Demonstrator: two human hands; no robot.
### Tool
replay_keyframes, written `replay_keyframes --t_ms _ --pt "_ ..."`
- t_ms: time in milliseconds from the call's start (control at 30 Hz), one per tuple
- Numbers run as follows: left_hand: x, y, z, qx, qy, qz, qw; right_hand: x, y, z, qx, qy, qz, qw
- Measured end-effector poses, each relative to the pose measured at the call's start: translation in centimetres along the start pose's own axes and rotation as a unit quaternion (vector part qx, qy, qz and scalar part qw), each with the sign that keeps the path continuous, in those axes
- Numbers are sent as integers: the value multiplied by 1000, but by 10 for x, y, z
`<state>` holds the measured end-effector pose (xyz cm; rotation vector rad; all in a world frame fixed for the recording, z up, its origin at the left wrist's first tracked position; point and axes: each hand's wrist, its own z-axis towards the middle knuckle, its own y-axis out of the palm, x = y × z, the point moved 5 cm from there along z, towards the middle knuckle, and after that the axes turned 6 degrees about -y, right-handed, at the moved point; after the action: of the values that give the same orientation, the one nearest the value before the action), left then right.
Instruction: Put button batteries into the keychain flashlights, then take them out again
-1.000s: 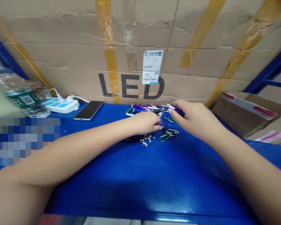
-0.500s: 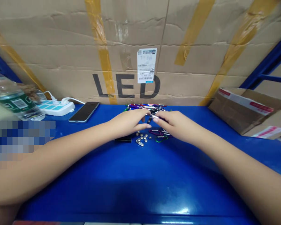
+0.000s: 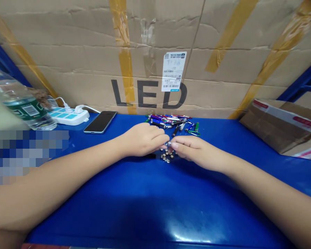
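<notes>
My left hand [image 3: 145,141] and my right hand [image 3: 191,148] meet over the middle of the table. Their fingertips are closed together on a small silver-ended metal tube [image 3: 168,143]; most of it is hidden by the fingers. Just below the fingertips lies a loose cluster of small round silver button cells [image 3: 165,157], partly covered by the hands. Beside them, under my left hand, a black tube [image 3: 150,156] shows only in part. Behind the hands is a pile of coloured metal tubes [image 3: 168,120], with a green carabiner clip [image 3: 194,132] at its right.
On the left are a phone [image 3: 100,122], a white power strip [image 3: 72,117] with plugs in it and a water bottle [image 3: 26,100]. An open cardboard box [image 3: 282,128] stands at the right. A large carton [image 3: 93,62] backs the blue table [image 3: 145,207].
Both hands have come down nearer to me, above the button cells. My left fingers, apart before, have closed at the silver end of the tube in my right hand. The view has shifted slightly.
</notes>
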<state>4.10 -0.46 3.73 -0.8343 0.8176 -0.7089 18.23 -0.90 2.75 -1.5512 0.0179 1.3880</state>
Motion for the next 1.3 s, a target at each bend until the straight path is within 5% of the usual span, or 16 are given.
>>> replay_keyframes --t_ms 133,300,433,533,800,1000,1100,1233,1300 --pt "1 3 -4 4 23 18 1000 -3 5 0 -14 17 30 999" --pt "2 2 0 -25 -85 -118 989 -9 0 1 30 -30 -148 988" --pt "-1 3 6 -49 -210 -331 919 -10 -6 -1 77 -36 -380 921" --pt "-3 7 6 -55 -282 -416 863 -13 -9 -2 119 -38 -460 879" --pt "-3 6 -2 -29 -199 -137 970 -16 -8 0 109 -54 -206 971" --pt "2 6 -2 -31 -123 -179 976 -12 -6 -1 59 -74 -254 963" --pt "0 8 1 -47 -187 -347 918 -9 -7 -2 56 -72 -352 932" --pt "-1 15 6 -100 -278 -579 760 -9 -7 -4 110 -75 -429 893" --pt "1 17 7 -131 -303 -620 712 -10 -7 -4 137 -66 -439 886"
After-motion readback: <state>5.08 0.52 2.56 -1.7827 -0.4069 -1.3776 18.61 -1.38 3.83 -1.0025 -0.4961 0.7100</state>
